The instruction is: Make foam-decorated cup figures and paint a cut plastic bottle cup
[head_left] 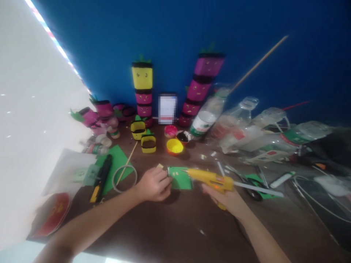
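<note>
My right hand [223, 195] is wrapped round the handle of a yellow glue gun [210, 178], whose nozzle points left. A white glue stick [257, 188] sticks out of the gun's back. Below the nozzle lies a small green piece [181, 179] with pale spots near its top edge. My left hand [155, 183] is closed at the left edge of this green piece; what its fingers hold, if anything, is hidden. A small pale scrap [160, 166] shows just above the left fingers.
Behind are paint cups [174, 147], small yellow pots [148, 143] and stacked pink containers [144, 98]. Plastic bottles [205, 118] crowd the back right. On the left lie a cutter [101, 179], a ring [124, 179] and green sheet [116, 155]; scissors [253, 190] lie right.
</note>
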`<action>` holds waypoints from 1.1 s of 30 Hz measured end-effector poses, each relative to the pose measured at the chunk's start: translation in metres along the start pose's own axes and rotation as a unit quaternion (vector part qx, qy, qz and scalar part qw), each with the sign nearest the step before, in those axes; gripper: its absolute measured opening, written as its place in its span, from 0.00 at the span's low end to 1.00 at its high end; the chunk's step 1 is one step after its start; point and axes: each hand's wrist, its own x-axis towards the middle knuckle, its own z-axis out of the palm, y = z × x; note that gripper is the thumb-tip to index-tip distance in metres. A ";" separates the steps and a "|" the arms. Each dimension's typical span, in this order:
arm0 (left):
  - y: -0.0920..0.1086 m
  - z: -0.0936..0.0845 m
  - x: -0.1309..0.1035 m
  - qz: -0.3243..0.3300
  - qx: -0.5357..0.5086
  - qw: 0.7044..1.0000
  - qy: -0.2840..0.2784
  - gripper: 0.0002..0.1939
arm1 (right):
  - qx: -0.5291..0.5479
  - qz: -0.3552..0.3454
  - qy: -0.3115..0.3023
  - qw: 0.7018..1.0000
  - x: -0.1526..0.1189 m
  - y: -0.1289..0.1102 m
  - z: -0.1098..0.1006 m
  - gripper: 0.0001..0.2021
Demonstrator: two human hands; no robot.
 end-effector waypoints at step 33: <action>-0.002 0.002 0.004 -0.026 -0.053 0.998 -0.014 0.09 | -0.095 0.003 0.052 0.994 0.013 0.029 0.007 0.15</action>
